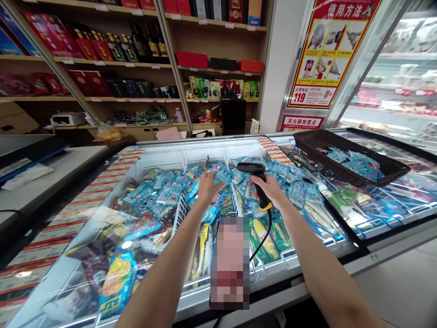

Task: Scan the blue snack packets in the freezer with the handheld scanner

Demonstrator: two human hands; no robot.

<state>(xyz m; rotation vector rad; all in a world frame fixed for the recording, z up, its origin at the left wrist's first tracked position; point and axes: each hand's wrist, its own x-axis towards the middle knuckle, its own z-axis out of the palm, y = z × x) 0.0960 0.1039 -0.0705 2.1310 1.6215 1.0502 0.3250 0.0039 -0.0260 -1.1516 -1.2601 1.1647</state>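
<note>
Shop interior: wooden shelves (pixel 112 64) of boxed goods at 11 o'clock, red poster (pixel 329 50) on a white wall at 1, glass-door fridge (pixel 399 77) at 2, grey surface (pixel 51 177) at 9.

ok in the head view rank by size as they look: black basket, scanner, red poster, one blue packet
1. red poster and black basket: alike in spread, so unranked
2. scanner, though it is nearer the camera
3. blue packet
</note>
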